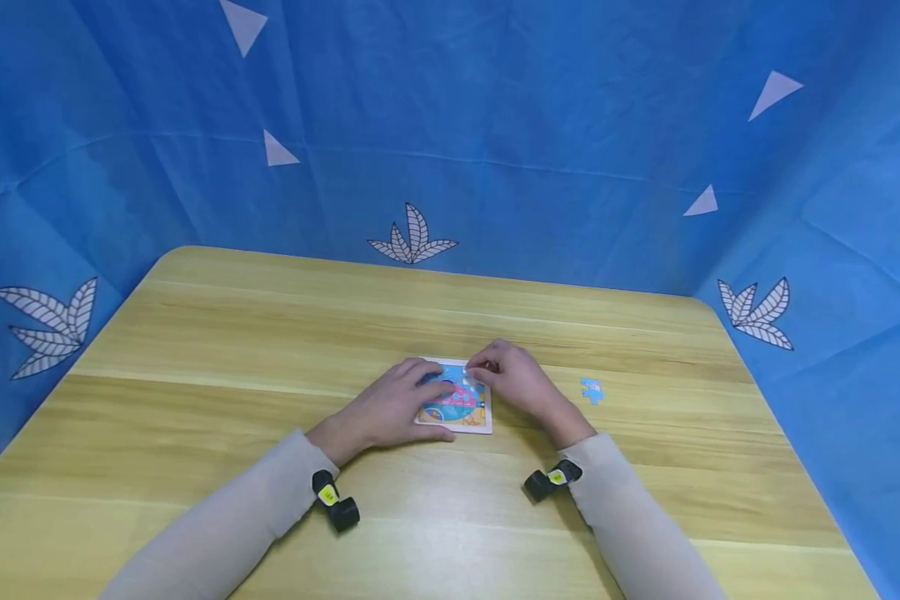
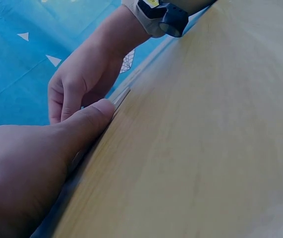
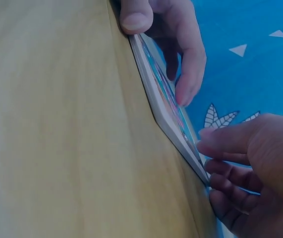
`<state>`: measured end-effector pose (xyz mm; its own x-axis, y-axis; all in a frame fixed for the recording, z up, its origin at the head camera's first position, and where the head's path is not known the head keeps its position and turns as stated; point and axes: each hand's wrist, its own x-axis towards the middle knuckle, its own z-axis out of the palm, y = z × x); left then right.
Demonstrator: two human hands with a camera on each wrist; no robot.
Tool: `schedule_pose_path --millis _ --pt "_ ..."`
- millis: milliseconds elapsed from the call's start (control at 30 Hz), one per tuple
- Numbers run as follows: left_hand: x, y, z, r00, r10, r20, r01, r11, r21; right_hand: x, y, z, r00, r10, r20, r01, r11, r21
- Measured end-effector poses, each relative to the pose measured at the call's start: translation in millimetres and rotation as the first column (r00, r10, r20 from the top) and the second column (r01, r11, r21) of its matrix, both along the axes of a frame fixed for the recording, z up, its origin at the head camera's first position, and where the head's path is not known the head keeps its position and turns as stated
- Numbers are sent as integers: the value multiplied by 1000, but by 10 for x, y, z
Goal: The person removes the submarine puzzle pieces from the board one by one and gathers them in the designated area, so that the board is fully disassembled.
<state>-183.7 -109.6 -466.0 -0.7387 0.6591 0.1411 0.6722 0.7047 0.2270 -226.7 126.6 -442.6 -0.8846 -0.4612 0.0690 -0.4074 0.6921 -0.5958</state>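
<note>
A small framed jigsaw puzzle [image 1: 453, 413] with a pale border and a colourful sea picture lies on the table. My left hand [image 1: 401, 404] rests over its left side, fingers spread loosely above the picture; its thumb [image 2: 94, 116] lies along the near edge. At the far right corner, my right hand [image 1: 513, 379] has thumb and index finger pinched together over a small puzzle piece, mostly hidden by the fingertips. In the right wrist view, those fingertips [image 3: 206, 141] are right at the board's edge, with the other fingers curled below.
A loose blue jigsaw piece [image 1: 592, 390] lies on the wooden table [image 1: 270, 333], right of the right hand. Blue cloth [image 1: 495, 108] with white triangles and leaf prints hangs behind the table and at its sides. Both wrists wear small black cameras [image 1: 551, 479].
</note>
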Motion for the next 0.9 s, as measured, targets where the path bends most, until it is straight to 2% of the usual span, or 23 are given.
schedule_pose_path --millis 267,667,900 --pt "69 -15 -14 999 28 42 -27 999 -22 9 -18 -31 1000 -14 -18 14 1000 26" --pt "87 0 -5 999 30 41 -29 1000 -9 41 -80 -21 999 -33 -25 34 999 38" --pt "90 1 10 998 30 59 -30 999 10 86 -142 8 1000 2 -1 -2 999 48"
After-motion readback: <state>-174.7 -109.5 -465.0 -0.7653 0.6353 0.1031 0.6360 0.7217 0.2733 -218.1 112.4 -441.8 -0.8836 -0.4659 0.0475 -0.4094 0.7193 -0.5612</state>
